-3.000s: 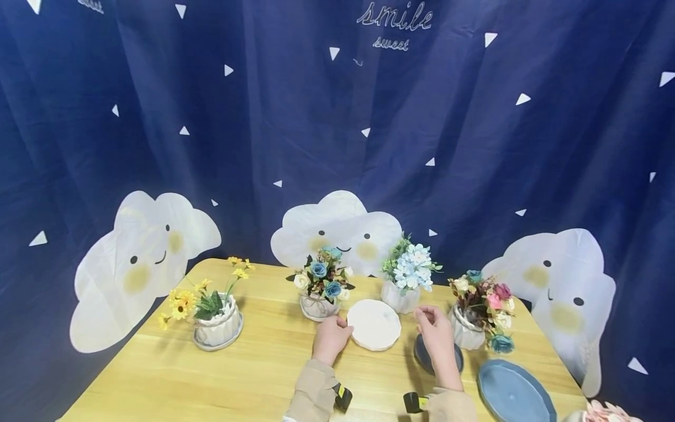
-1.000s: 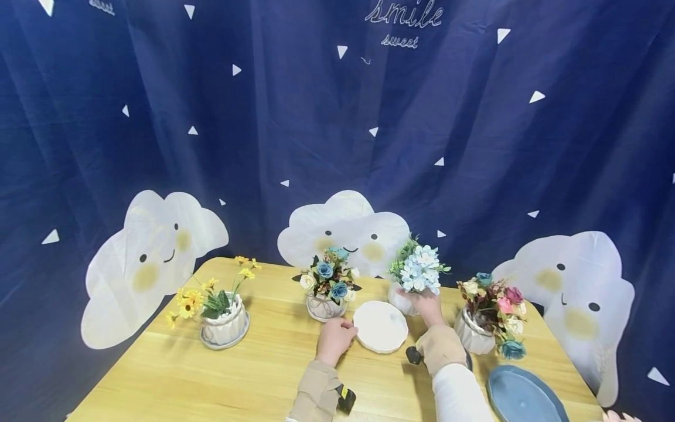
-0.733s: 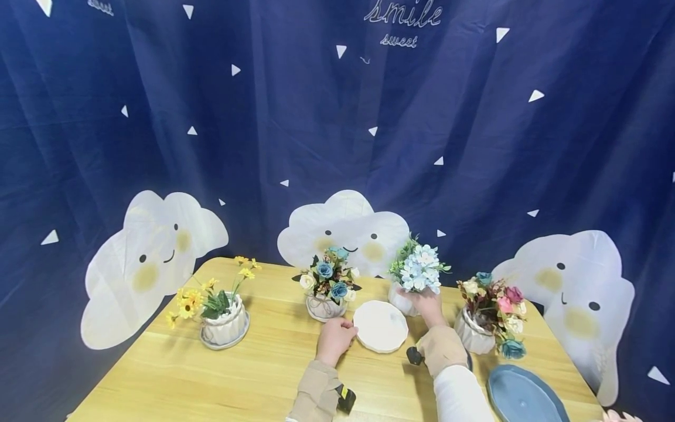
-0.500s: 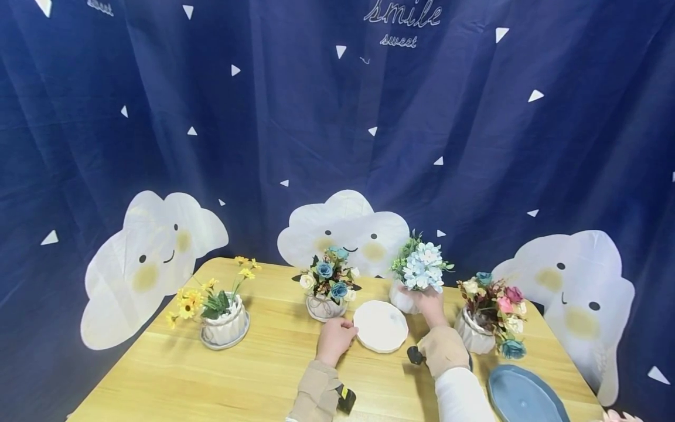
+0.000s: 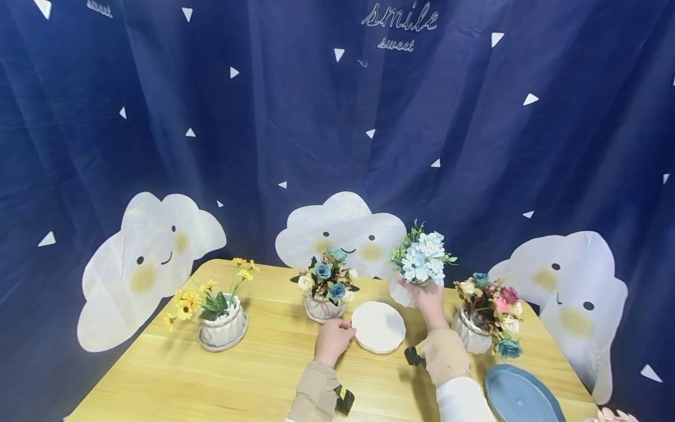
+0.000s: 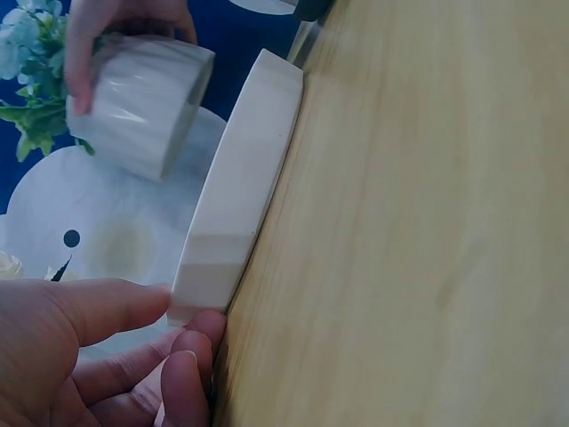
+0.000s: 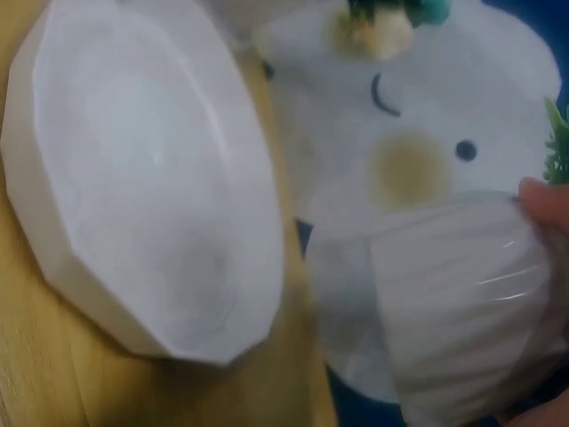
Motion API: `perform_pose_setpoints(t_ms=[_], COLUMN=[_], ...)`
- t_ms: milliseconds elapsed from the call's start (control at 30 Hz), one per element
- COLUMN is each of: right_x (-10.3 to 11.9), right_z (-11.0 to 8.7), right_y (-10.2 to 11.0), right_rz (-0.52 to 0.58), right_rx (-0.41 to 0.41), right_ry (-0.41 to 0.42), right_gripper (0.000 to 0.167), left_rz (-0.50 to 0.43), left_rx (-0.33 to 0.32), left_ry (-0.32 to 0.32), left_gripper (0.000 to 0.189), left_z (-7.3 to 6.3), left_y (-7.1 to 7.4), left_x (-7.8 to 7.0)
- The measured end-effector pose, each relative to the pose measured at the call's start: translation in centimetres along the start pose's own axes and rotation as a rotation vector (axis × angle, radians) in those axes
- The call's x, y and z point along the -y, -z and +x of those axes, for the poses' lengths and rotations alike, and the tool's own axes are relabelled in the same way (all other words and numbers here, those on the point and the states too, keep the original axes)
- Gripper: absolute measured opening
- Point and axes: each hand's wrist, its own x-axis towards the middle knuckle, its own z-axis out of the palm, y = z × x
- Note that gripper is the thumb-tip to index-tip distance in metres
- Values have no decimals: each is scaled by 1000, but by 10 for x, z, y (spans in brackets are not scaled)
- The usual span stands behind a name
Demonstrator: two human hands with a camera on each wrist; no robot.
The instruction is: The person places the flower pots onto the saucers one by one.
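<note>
My left hand (image 5: 333,341) pinches the near-left rim of a white many-sided saucer (image 5: 378,327); in the left wrist view, one finger lies on top of the rim and other fingertips tuck beneath it. The saucer (image 6: 240,169) rests on the wooden table. My right hand (image 5: 429,299) grips a white ribbed flower pot (image 6: 147,102) just under its light blue flowers (image 5: 424,258). Behind the saucer, this pot is up off the table and slightly tilted. The right wrist view shows the pot (image 7: 462,294) beside the saucer, with fingers at its edge.
Left of the saucer stands a pot of blue and cream roses (image 5: 323,308); farther left, a yellow-flowered pot (image 5: 224,328) sits on a saucer. A pot of mixed roses (image 5: 471,331) and a blue-grey oval plate (image 5: 522,392) are at the right. A dark blue curtain (image 5: 295,117) hangs behind.
Three seconds ago my right hand hovered, holding nothing, over a small dark plate. It then reached the blue-flowered pot and has lifted it. My left hand has stayed at the saucer's rim.
</note>
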Motion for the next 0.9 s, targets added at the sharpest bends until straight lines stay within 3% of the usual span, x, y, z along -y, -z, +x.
perform_pose_setpoints(t_ms=[100, 300, 533, 900], right_x=[12, 25, 36, 38], right_z=[-6, -15, -30, -54], right_y=[-3, -5, -7, -18], right_rz=[29, 139, 1, 43], right_rx=[-66, -92, -125, -146], right_ry=[-58, -66, -27, 9], right_gripper=[84, 82, 89, 88], left_rz=[4, 11, 18, 29], left_rx=[-1, 0, -6, 1], left_ry=[0, 5, 15, 15], left_gripper=[9, 8, 9, 10], left_z=[0, -1, 0, 1], left_y=[1, 1, 1, 0], left_x=[-1, -1, 0, -1])
